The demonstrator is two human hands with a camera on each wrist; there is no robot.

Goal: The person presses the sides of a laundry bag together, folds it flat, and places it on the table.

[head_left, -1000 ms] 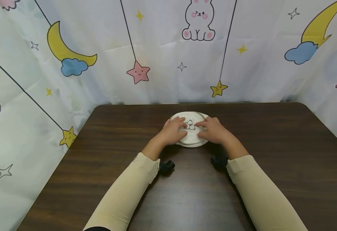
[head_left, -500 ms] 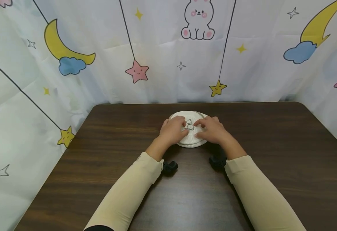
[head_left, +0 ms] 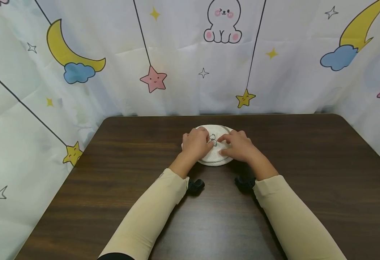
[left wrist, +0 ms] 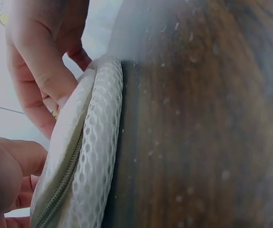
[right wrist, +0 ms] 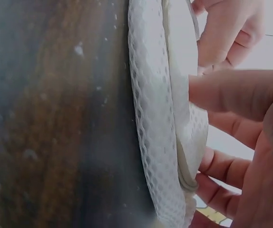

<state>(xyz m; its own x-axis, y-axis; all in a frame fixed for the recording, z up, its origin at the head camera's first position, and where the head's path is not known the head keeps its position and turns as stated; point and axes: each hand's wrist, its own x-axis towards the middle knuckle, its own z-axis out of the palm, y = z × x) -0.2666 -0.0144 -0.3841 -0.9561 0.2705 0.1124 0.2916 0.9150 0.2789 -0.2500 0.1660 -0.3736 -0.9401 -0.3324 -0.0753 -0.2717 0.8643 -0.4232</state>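
Note:
A round white mesh laundry bag with a small line-drawn figure on top lies nearly flat on the table. Its zipper runs along the side in the left wrist view. My left hand is over the bag's left part, fingers bent down onto its top; whether they pinch the cloth is hidden. My right hand rests on the bag's right part with thumb and fingers spread apart. In the right wrist view, the right thumb touches the bag's edge and the other fingers lie loosely along its upper side.
The dark wooden table extends around the bag on every side. Behind it hangs a white curtain printed with moons, stars and a bunny. Black wrist devices sit beneath both cuffs, close to the tabletop.
My left hand has shifted right over the bag, and its fingers have gone from flatter to more bent. The right hand has barely moved. The head view has shifted slightly.

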